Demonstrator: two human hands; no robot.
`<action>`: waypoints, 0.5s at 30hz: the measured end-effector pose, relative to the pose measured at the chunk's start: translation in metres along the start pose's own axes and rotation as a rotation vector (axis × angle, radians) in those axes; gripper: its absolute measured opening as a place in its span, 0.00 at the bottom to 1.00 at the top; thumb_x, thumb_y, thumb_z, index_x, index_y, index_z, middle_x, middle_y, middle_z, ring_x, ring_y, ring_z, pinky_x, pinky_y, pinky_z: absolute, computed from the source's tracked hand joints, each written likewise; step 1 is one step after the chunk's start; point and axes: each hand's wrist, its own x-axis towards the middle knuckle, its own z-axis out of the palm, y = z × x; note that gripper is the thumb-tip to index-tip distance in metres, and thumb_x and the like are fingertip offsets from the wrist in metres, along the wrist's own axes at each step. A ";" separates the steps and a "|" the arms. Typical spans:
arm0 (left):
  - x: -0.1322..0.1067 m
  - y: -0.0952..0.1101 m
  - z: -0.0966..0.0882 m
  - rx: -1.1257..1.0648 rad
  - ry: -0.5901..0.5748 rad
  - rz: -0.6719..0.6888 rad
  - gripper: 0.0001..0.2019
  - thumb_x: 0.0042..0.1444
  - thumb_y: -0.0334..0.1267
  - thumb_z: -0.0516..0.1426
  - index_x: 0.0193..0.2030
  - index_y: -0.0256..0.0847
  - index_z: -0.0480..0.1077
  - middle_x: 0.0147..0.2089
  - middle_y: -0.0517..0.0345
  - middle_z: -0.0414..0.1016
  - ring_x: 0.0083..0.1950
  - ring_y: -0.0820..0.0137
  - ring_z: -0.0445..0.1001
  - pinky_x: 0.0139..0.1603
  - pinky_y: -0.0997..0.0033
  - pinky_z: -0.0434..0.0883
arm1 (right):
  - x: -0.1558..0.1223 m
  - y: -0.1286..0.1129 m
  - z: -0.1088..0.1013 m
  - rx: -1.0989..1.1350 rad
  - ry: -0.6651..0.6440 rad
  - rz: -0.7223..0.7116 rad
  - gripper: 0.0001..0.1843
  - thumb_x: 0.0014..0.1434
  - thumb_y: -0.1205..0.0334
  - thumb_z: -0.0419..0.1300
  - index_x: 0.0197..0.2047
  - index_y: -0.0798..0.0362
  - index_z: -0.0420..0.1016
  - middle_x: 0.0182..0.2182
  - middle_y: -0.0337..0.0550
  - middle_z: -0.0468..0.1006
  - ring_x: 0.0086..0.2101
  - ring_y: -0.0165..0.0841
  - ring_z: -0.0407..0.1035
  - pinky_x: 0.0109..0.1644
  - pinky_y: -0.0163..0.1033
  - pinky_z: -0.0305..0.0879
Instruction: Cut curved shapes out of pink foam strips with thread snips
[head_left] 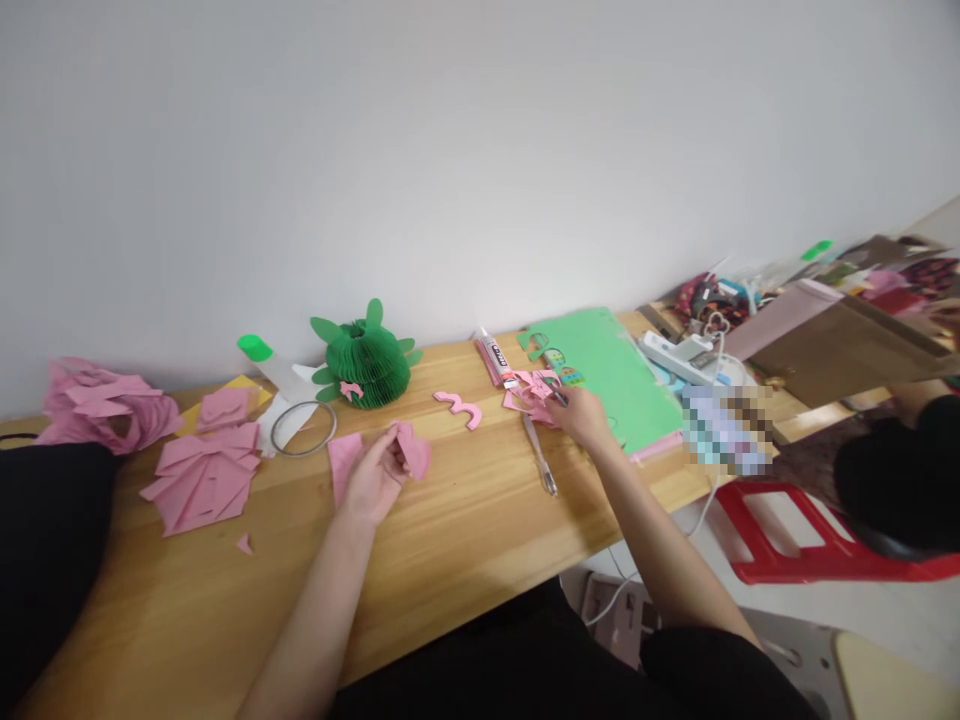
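Observation:
My left hand (pixel 376 472) rests on the wooden table (pixel 450 520), its fingers closed on a piece of pink paper (pixel 412 450); a second pink piece (pixel 343 462) lies just left of it. My right hand (pixel 581 412) reaches right to a pile of pink paper scraps (pixel 531 392) and pinches a thin dark tool (pixel 559 396) I cannot make out. A pink cut-out shape (pixel 459 407) lies between the hands. A metal tool (pixel 540 455) lies near my right wrist.
A green honeycomb paper ball (pixel 366 362), a wire ring (pixel 304 428), folded pink paper (pixel 204 475), a glue tube (pixel 496 358), green foam sheet (pixel 611 372) and power strip (pixel 675 358) sit on the table. A red stool (pixel 810 545) and another person (pixel 900 480) are at right.

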 end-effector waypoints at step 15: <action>-0.057 0.032 0.075 0.484 -0.117 0.677 0.03 0.49 0.33 0.64 0.26 0.40 0.78 0.20 0.61 0.77 0.21 0.71 0.75 0.26 0.72 0.75 | -0.081 -0.086 0.009 0.786 -0.282 -0.371 0.13 0.51 0.55 0.67 0.28 0.52 0.70 0.17 0.27 0.55 0.18 0.24 0.44 0.21 0.35 0.40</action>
